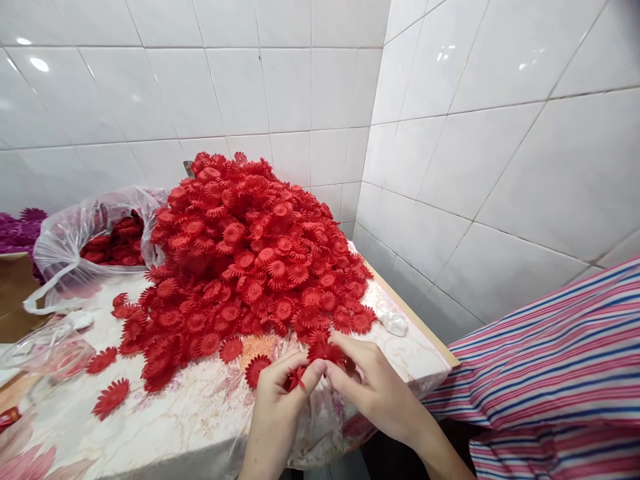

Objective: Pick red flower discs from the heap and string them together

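Close together at the table's front edge, both my hands are closed on red fabric flowers. My left hand pinches one whose petals poke out between thumb and fingers. In my right hand is another red flower, held by thumb and fingertips; the thumbs of the two hands nearly meet. Whether the pieces are joined is hidden by my fingers. Right behind my hands rises a large heap of red flowers. A small patch of orange-yellow beads lies at the heap's front.
A clear plastic bag with darker red flowers stands left, near purple flowers and a brown box. Loose flowers lie on the flowered tablecloth. Tiled walls close off the back and right; striped cloth hangs at right.
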`<state>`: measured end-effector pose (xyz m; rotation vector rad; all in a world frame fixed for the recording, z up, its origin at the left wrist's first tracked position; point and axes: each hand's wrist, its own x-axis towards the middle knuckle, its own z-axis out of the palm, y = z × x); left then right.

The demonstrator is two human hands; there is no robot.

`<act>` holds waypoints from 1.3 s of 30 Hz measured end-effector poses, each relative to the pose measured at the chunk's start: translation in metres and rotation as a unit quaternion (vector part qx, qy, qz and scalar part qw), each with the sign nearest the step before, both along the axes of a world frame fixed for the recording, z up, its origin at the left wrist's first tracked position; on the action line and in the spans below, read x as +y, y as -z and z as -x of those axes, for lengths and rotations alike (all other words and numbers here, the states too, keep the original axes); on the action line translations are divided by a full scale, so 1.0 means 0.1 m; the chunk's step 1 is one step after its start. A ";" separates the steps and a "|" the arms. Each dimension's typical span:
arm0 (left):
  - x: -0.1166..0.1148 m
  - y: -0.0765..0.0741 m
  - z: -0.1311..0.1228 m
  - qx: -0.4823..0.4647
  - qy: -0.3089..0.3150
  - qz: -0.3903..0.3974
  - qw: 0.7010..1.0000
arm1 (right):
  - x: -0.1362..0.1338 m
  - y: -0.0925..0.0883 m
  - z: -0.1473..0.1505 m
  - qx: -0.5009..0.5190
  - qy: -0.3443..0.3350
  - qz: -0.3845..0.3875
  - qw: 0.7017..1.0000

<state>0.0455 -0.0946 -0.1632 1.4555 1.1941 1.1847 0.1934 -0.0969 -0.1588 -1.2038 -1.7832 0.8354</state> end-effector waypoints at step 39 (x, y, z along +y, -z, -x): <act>-0.04 -0.10 0.05 0.080 0.091 -0.066 0.990 | -0.03 0.20 -0.09 0.241 -0.143 0.075 0.957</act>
